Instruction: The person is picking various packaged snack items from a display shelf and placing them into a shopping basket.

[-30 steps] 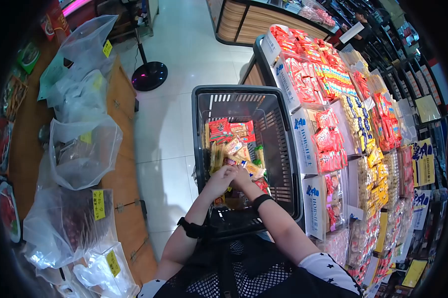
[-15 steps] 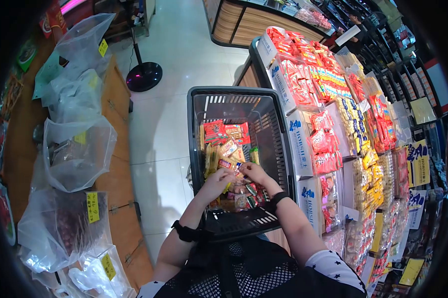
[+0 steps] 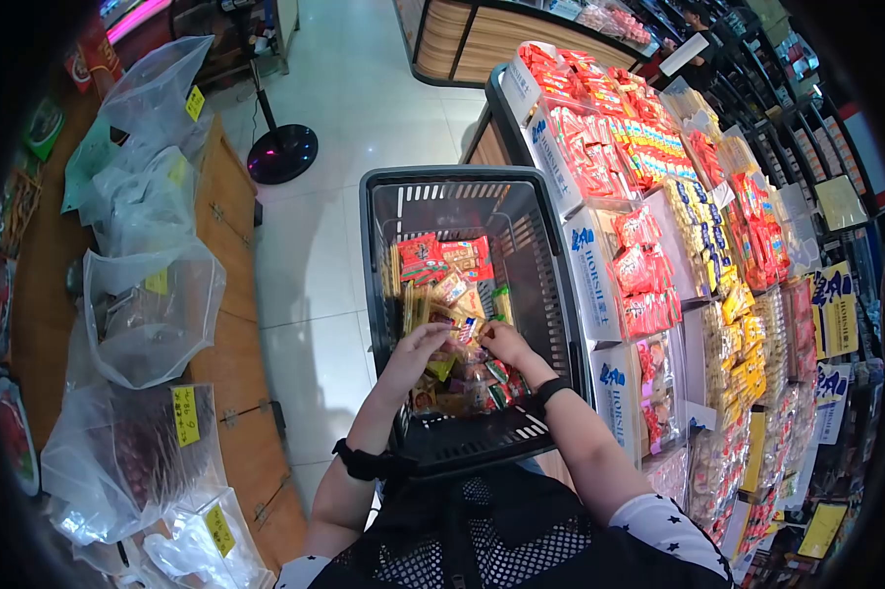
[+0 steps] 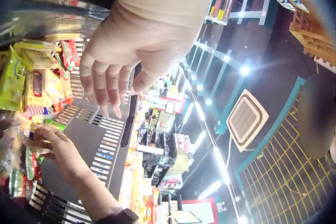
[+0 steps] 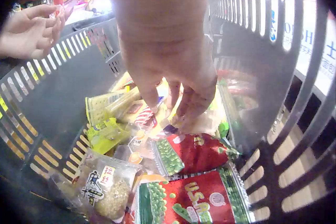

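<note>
A dark grey shopping basket (image 3: 550, 265) holds a pile of wrapped snacks. Inside it, my right hand (image 5: 168, 85) reaches down with bent fingers and pinches a small snack packet (image 5: 170, 128), mostly covered by the fingers. A red-and-white striped wrapper (image 5: 145, 117) lies beside the fingertips. Red-and-green packets (image 5: 197, 195) and a clear-wrapped round snack (image 5: 107, 192) lie nearer the wrist camera. My left hand (image 4: 118, 61) hovers above the basket's left side, its fingers loosely bent with nothing in them. Below it are a yellow-green packet (image 4: 11, 79) and a yellow packet (image 4: 44, 90).
To the right, a sloping display (image 3: 590, 265) carries boxes of red and yellow packaged snacks. On the left runs a wooden counter (image 3: 231, 294) with clear plastic bags (image 3: 153, 314). Ahead, a round black stand base (image 3: 282, 154) stands on the tiled floor (image 3: 334, 255).
Both hands were together over the snacks; they have since parted. The left hand has drawn left and lifted off the pile. The right hand has stayed down among the packets.
</note>
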A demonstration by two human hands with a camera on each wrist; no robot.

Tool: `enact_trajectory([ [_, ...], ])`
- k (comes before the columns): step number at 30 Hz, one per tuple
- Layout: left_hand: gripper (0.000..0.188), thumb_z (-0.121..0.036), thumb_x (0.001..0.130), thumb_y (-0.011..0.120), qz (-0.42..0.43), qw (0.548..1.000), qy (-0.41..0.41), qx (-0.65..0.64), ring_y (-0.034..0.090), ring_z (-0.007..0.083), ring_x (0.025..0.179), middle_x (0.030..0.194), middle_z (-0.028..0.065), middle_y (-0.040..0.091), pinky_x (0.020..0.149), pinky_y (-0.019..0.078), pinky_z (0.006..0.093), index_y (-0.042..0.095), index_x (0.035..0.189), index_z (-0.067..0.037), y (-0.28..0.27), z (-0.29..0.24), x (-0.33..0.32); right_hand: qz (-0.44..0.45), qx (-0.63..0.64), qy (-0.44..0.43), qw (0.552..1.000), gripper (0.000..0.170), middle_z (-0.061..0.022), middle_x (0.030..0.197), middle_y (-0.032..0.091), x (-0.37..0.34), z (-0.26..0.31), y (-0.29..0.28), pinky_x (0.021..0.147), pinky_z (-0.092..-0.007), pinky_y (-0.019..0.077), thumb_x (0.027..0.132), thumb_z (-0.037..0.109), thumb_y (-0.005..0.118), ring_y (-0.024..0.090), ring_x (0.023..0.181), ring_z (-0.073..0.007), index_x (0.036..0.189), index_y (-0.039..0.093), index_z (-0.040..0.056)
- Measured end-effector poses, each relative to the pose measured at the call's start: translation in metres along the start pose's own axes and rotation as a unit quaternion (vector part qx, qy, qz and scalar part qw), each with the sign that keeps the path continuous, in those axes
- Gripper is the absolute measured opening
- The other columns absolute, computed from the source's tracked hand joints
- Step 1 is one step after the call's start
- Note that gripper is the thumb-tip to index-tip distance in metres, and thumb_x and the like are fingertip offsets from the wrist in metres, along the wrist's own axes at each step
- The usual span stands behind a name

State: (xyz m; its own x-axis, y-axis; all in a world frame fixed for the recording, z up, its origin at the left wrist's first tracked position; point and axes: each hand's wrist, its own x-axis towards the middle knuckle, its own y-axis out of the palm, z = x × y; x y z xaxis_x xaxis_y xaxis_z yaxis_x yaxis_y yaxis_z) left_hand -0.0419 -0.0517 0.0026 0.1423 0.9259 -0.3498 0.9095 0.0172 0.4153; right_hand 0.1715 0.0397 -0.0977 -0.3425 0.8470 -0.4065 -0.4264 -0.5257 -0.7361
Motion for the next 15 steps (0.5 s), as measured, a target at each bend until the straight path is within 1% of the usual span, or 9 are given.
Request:
enact_trajectory([
  [1,0.027,-0.020,0.089,0.045,0.000,1.000,-0.001,0.001,0.055,0.0122,0.089,0.093,0.0058,0.059,0.078,0.0405,0.0259,0.049,0.109,-0.002,0.000,0.000,0.000,0.000,0.001,0.000,1.000,0.021,-0.0170,0.086,0.059,-0.001,0.001,-0.001,0.076,-0.0357,0.0441,0.074,0.021,0.059,0.057,0.082,-0.0315,0.083,0.059,0.0029],
  [3,0.027,-0.021,0.089,0.044,-0.001,1.000,0.002,0.006,0.055,0.0120,0.090,0.094,0.0056,0.060,0.079,0.0399,0.0261,0.049,0.109,-0.003,0.001,-0.001,0.000,0.012,-0.036,0.043,0.998,0.020,-0.0167,0.085,0.060,-0.003,0.001,-0.002,0.076,-0.0354,0.0438,0.074,0.022,0.058,0.057,0.083,-0.0297,0.083,0.059,0.0034],
  [6,0.027,-0.020,0.088,0.046,-0.011,1.000,0.004,-0.001,0.055,0.0128,0.088,0.090,0.0055,0.058,0.079,0.0414,0.0259,0.050,0.107,-0.002,0.001,-0.002,-0.002,0.033,-0.027,0.065,0.997,0.022,-0.0172,0.088,0.059,-0.006,0.002,-0.008,0.078,-0.0354,0.0429,0.074,0.022,0.058,0.056,0.087,-0.0297,0.084,0.058,0.0031],
  [7,0.027,-0.020,0.088,0.046,-0.010,1.000,0.006,0.001,0.055,0.0128,0.088,0.090,0.0055,0.058,0.079,0.0414,0.0259,0.050,0.107,-0.002,0.001,-0.002,-0.002,0.030,-0.027,0.065,0.997,0.022,-0.0172,0.088,0.059,-0.006,0.003,-0.009,0.078,-0.0354,0.0429,0.074,0.022,0.058,0.056,0.087,-0.0297,0.084,0.058,0.0031],
  [9,0.027,-0.020,0.088,0.046,-0.006,1.000,0.000,-0.022,0.055,0.0129,0.088,0.090,0.0056,0.059,0.079,0.0415,0.0259,0.051,0.107,-0.002,0.000,-0.001,-0.001,-0.046,-0.041,0.062,0.996,0.025,-0.0170,0.092,0.057,-0.005,0.006,-0.010,0.080,-0.0357,0.0423,0.074,0.023,0.057,0.054,0.090,-0.0303,0.088,0.057,0.0022],
  [10,0.027,-0.020,0.088,0.046,-0.004,1.000,0.001,-0.021,0.055,0.0129,0.088,0.090,0.0056,0.059,0.079,0.0415,0.0259,0.051,0.107,-0.002,0.001,-0.001,-0.001,-0.048,-0.040,0.062,0.996,0.025,-0.0170,0.092,0.057,-0.004,0.008,-0.010,0.080,-0.0357,0.0423,0.074,0.023,0.057,0.054,0.090,-0.0303,0.088,0.057,0.0022],
  [12,0.027,-0.020,0.088,0.046,-0.005,1.000,0.000,-0.019,0.055,0.0131,0.088,0.090,0.0056,0.059,0.079,0.0416,0.0260,0.051,0.107,-0.002,0.002,-0.001,-0.001,-0.075,-0.032,0.017,0.997,0.032,-0.0187,0.097,0.054,0.000,0.011,-0.008,0.081,-0.0362,0.0417,0.073,0.024,0.057,0.052,0.093,-0.0318,0.096,0.055,0.0020],
  [13,0.027,-0.020,0.088,0.046,-0.003,1.000,0.001,-0.017,0.055,0.0131,0.088,0.090,0.0056,0.059,0.079,0.0416,0.0260,0.051,0.107,-0.002,0.001,-0.001,0.000,-0.077,-0.031,0.017,0.996,0.032,-0.0187,0.097,0.054,0.002,0.013,-0.005,0.081,-0.0362,0.0417,0.073,0.024,0.057,0.052,0.093,-0.0318,0.096,0.055,0.0020],
  [15,0.028,-0.021,0.088,0.047,-0.004,1.000,0.002,-0.009,0.056,0.0133,0.088,0.092,0.0062,0.059,0.079,0.0417,0.0260,0.050,0.107,-0.001,0.001,0.000,0.001,-0.059,-0.022,0.010,0.998,0.037,-0.0178,0.103,0.052,0.007,0.020,0.005,0.085,-0.0378,0.0406,0.074,0.029,0.057,0.049,0.099,-0.0318,0.102,0.052,0.0033],
])
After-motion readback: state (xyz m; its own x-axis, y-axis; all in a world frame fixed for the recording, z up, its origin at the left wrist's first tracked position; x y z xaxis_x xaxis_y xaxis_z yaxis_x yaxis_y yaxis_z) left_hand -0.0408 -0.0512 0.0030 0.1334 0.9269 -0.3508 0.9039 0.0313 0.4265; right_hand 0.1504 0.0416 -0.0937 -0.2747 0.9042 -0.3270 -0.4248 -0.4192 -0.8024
